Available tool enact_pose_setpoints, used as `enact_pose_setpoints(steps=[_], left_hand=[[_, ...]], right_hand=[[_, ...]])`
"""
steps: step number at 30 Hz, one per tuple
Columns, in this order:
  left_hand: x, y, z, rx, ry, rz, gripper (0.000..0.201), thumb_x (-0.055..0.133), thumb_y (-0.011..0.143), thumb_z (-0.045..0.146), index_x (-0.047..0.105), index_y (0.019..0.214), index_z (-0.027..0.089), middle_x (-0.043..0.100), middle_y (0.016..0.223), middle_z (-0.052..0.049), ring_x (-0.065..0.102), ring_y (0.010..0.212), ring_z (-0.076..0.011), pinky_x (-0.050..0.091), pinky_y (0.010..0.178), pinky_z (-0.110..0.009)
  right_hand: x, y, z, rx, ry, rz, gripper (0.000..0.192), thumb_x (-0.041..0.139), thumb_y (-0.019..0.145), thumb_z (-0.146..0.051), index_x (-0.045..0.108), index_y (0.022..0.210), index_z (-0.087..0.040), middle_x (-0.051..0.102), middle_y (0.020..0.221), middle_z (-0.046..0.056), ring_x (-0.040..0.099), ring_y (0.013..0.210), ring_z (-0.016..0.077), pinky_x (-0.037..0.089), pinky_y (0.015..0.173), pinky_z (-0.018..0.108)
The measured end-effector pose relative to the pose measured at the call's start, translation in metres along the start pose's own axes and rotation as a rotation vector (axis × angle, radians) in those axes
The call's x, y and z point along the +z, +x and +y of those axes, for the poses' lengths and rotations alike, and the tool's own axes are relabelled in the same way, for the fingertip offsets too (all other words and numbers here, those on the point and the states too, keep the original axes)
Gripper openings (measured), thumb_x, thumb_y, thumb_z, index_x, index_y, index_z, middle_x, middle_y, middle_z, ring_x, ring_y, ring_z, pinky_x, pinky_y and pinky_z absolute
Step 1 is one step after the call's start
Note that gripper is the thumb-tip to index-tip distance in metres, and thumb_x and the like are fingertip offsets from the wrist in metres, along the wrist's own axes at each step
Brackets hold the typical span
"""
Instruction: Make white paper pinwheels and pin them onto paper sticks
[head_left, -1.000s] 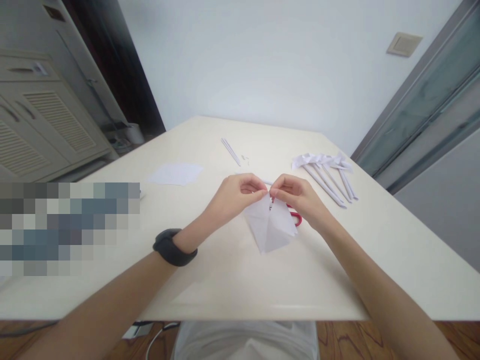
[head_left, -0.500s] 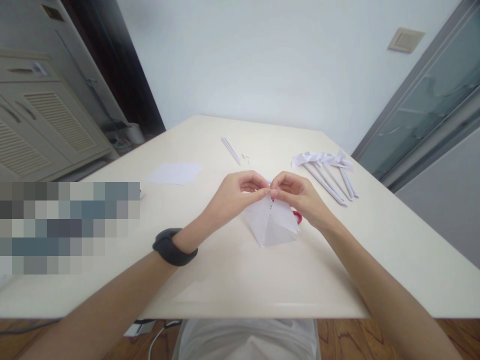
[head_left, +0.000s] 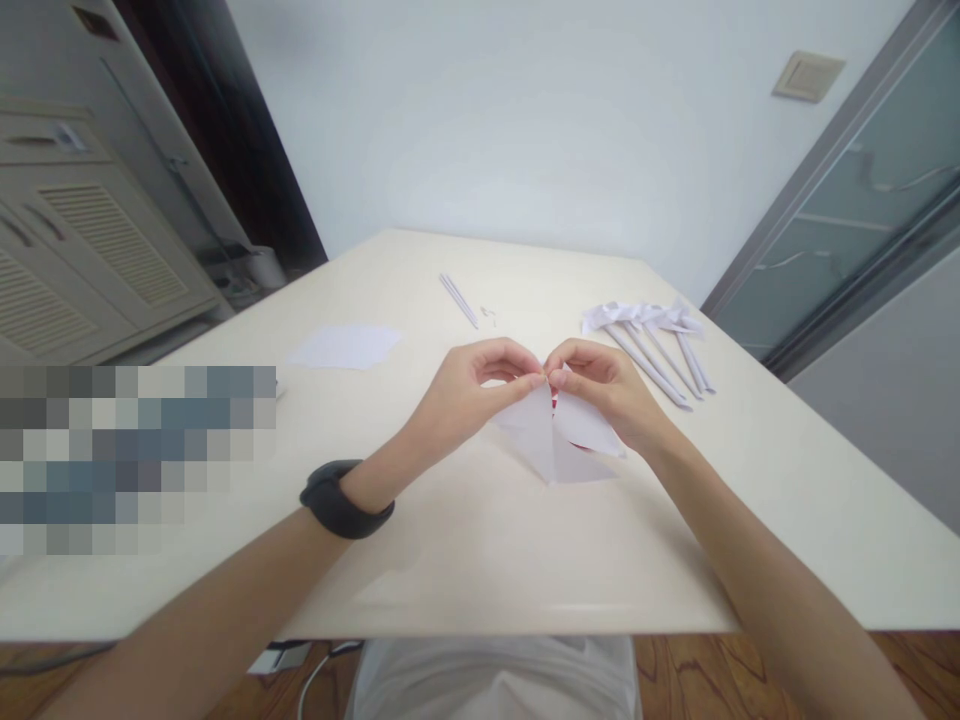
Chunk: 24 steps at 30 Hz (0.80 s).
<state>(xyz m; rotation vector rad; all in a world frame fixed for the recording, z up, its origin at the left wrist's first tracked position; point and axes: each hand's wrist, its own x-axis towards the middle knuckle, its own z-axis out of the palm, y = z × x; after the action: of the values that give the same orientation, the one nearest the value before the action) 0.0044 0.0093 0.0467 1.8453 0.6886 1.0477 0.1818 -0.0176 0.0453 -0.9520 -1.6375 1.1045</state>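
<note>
A folded sheet of white paper [head_left: 529, 430] hangs from my fingertips above the table, its lower corners flaring apart. My left hand [head_left: 487, 380] pinches the top of the paper between thumb and index finger. Right beside it, my right hand [head_left: 596, 385] pinches the same top point, so the fingertips of both hands almost touch. Behind the paper, red scissors [head_left: 579, 445] show only as small red bits; the rest of them is hidden. A black band is on my left wrist.
Several rolled paper sticks with crumpled white paper tops [head_left: 649, 355] lie at the right. Thin paper sticks [head_left: 458, 300] and small scraps [head_left: 487, 315] lie toward the back. White sheets [head_left: 345, 346] rest at the left, near a blurred-out patch. The wall stands behind the table.
The paper has turned slightly and its lower corners have shifted right. Both hands still pinch its top. The scissors' red handle, visible before at the right, is now mostly covered.
</note>
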Motion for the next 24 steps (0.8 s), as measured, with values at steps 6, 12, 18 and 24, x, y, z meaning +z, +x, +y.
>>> enact_pose_setpoints(steps=[6,12,18,24], left_hand=[[0.0006,0.0000,-0.0006,-0.014,0.020,-0.007,0.016,0.057,0.078,0.030,0.062,0.080,0.015,0.065,0.084,-0.005,0.061,0.078,-0.0159,0.050,0.072,-0.027],[-0.0005,-0.0007,-0.0012,0.047,0.125,0.013,0.012,0.056,0.079,0.027,0.061,0.079,0.015,0.065,0.083,-0.004,0.060,0.080,-0.0150,0.048,0.078,-0.028],[0.0005,-0.0011,-0.0030,0.031,0.100,0.026,0.013,0.055,0.079,0.027,0.061,0.079,0.016,0.066,0.084,-0.005,0.061,0.082,-0.0163,0.049,0.078,-0.029],[0.0009,0.0001,-0.0029,0.013,0.073,0.018,0.014,0.055,0.079,0.028,0.062,0.080,0.016,0.066,0.085,-0.004,0.062,0.082,-0.0161,0.049,0.079,-0.029]], right_hand=[[-0.0013,0.0022,0.0013,-0.032,-0.057,0.012,0.026,0.061,0.075,-0.044,0.057,0.077,-0.019,0.054,0.070,0.000,0.050,0.061,0.0110,0.037,0.051,0.022],[-0.0001,0.0008,0.0008,-0.130,-0.247,0.060,0.014,0.056,0.081,-0.032,0.059,0.078,-0.018,0.059,0.075,0.001,0.056,0.073,0.0134,0.043,0.065,0.025],[0.0005,0.0003,-0.0004,-0.203,-0.364,0.087,0.012,0.054,0.082,-0.028,0.059,0.078,-0.019,0.060,0.076,0.002,0.057,0.075,0.0143,0.045,0.072,0.028],[0.0000,0.0019,0.0035,-0.248,-0.398,0.121,0.013,0.054,0.082,-0.030,0.059,0.076,-0.019,0.060,0.075,0.002,0.055,0.073,0.0141,0.045,0.074,0.029]])
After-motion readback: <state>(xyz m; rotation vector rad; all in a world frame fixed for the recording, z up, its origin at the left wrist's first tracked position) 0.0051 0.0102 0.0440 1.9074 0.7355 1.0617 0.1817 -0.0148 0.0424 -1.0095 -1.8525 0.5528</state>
